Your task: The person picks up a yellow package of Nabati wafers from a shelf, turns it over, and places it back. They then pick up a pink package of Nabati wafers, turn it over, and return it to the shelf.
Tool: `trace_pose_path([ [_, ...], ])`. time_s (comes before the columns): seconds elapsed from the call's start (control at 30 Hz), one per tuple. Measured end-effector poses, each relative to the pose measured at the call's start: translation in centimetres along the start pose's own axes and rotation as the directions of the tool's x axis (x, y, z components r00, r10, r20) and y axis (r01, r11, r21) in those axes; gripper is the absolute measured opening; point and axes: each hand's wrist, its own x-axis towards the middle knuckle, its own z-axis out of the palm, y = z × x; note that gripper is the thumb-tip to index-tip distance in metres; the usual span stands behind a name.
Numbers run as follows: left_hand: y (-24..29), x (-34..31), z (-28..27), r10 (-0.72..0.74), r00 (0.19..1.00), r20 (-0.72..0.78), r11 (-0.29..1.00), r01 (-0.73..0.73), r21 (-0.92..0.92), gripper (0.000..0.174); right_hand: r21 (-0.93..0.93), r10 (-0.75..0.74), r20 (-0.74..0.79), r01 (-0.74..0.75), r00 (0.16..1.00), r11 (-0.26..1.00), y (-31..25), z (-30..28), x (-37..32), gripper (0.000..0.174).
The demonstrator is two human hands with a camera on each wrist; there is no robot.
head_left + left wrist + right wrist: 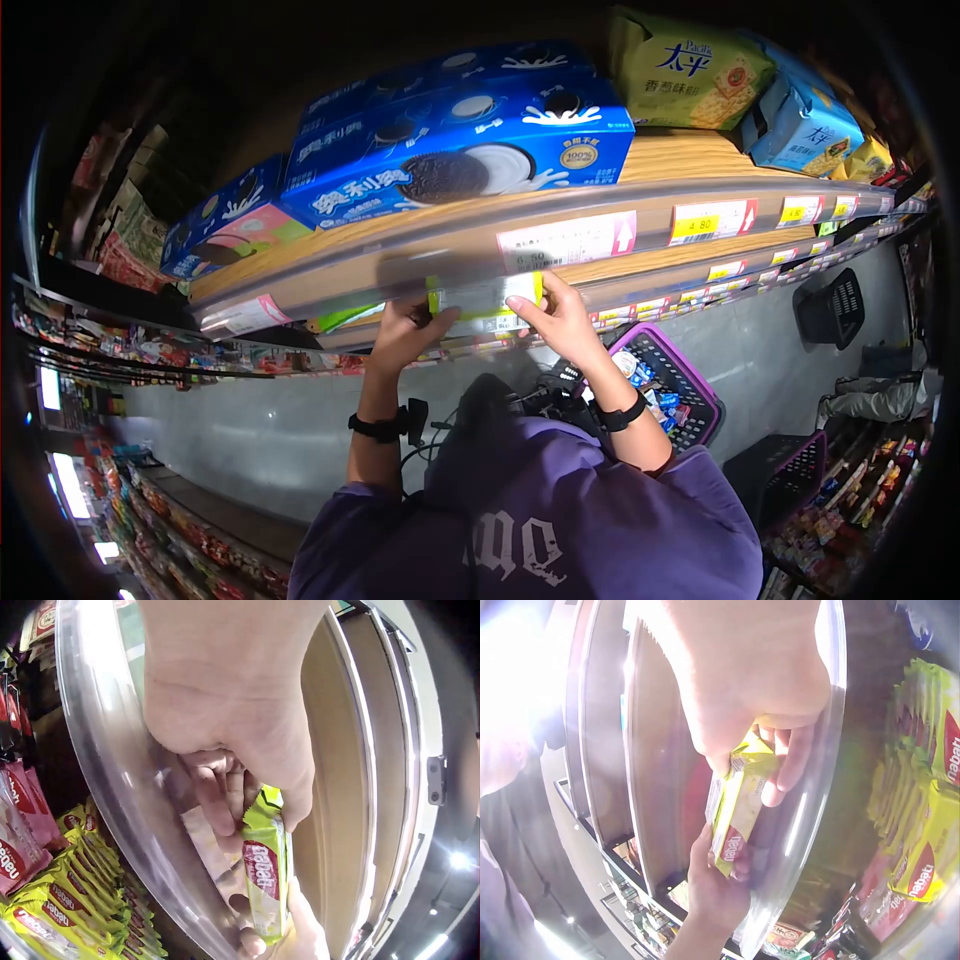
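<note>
A yellow-green nabati wafer pack [485, 295] is held level between both hands, just in front of the shelf edge. My left hand [405, 330] pinches one end, thumb on the near side and fingers behind. At the other end, my right hand [562, 322] grips it the same way, its thumb on the pack's face. In the left wrist view the red label on the wafer pack [264, 874] shows between the two hands. The right wrist view has the wafer pack [742, 799] seen lengthwise, with the left hand [716, 896] at its far end.
Blue Oreo boxes [470, 150] and a green cracker bag [690, 75] stand on the upper shelf. Rows of yellow nabati packs [64, 907] and pink packs [22, 825] sit on a shelf beside the hands. A purple-rimmed basket [705, 385] with goods stands below.
</note>
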Motion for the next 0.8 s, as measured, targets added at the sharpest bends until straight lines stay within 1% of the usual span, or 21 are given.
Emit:
trace_pose_path([
  [0.03,0.0,-0.1,0.5,0.006,1.0,-0.017,0.998,-0.007,-0.055,0.027,-0.001,0.023,0.009,-0.023,1.0,1.0,-0.2,0.0,-0.2,0.033],
  [0.07,0.2,-0.1,0.7,0.02,0.999,-0.036,0.994,-0.023,-0.107,0.026,0.032,0.006,0.007,-0.006,1.0,0.999,-0.1,0.0,-0.3,0.033],
  [0.13,0.4,0.1,0.7,0.06,0.997,-0.056,0.992,-0.066,-0.109,0.025,0.098,-0.039,-0.003,0.039,0.999,0.994,0.0,0.3,0.0,0.034],
  [0.17,0.2,-0.3,1.0,0.067,0.996,-0.053,0.991,-0.073,-0.116,0.024,0.075,-0.027,0.008,0.026,1.0,0.997,0.0,0.2,-0.2,0.035],
  [0.23,0.3,-0.2,1.0,0.043,0.998,-0.045,0.998,-0.042,0.039,0.023,0.027,0.014,0.03,-0.015,0.999,1.0,0.0,-0.3,0.2,0.036],
  [0.27,0.9,-0.3,1.1,0.051,0.998,-0.045,0.996,-0.048,0.071,0.02,0.103,0.02,0.066,-0.027,0.998,0.994,0.1,-0.5,0.4,0.036],
  [0.3,0.6,-0.5,1.3,0.057,0.998,-0.032,0.996,-0.055,0.064,0.021,0.15,0.003,0.07,-0.013,0.998,0.989,0.1,-0.6,0.4,0.035],
  [0.37,1.0,-0.7,1.3,0.089,0.996,-0.004,0.994,-0.089,0.058,0.022,0.139,-0.019,0.151,-0.002,0.988,0.99,-0.6,-1.7,-0.2,0.037],
  [0.4,1.2,-1.0,2.2,0.122,0.99,-0.072,0.992,-0.125,-0.034,0.016,0.247,-0.049,0.158,0.009,0.986,0.969,-0.2,-2.4,-0.3,0.036],
  [0.43,0.8,-1.5,2.2,0.127,0.991,-0.046,0.992,-0.126,0.018,0.018,0.353,-0.078,0.16,0.016,0.984,0.935,-0.3,-2.8,-0.8,0.037],
  [0.47,0.1,-1.9,2.3,0.13,0.991,-0.021,0.989,-0.129,0.07,0.019,0.342,-0.064,0.114,0.021,0.991,0.939,-0.4,-3.2,-2.0,0.046],
  [0.5,-0.3,-2.3,2.3,0.137,0.991,0.004,0.983,-0.136,0.12,0.021,0.417,-0.028,0.062,0.0,0.998,0.909,-0.7,-3.3,-3.0,0.051],
  [0.53,0.7,-3.2,2.4,0.04,0.997,0.064,0.986,-0.05,0.161,0.024,0.447,0.035,0.057,-0.057,0.998,0.893,-1.0,-3.6,-3.9,0.05],
  [0.57,2.3,-3.9,2.7,0.189,0.974,0.122,0.947,-0.214,0.239,0.025,0.478,0.095,0.052,-0.108,0.994,0.872,-1.0,-3.8,-4.9,0.049],
  [0.63,1.5,-4.5,3.0,0.365,0.902,0.231,0.9,-0.405,0.159,0.029,0.339,0.119,0.0,-0.112,0.993,0.934,0.8,-4.0,-6.9,0.045],
  [0.67,1.2,-4.9,3.1,0.352,0.893,0.281,0.907,-0.4,0.131,0.032,0.315,0.142,-0.01,-0.132,0.99,0.94,0.9,-3.5,-7.9,0.041],
  [0.7,0.5,-5.1,3.3,0.447,0.839,0.311,0.847,-0.509,0.154,0.033,0.349,0.225,0.07,-0.235,0.972,0.907,0.7,-3.3,-9.2,0.039],
  [0.77,1.2,-6.9,3.6,0.371,0.866,0.335,0.889,-0.435,0.141,0.036,0.464,0.251,0.089,-0.263,0.964,0.846,1.5,-2.2,-11.6,0.04],
  [0.8,0.2,-7.5,3.3,0.329,0.87,0.368,0.897,-0.409,0.166,0.042,0.435,0.3,0.1,-0.313,0.949,0.844,1.7,-1.8,-12.9,0.043],
])
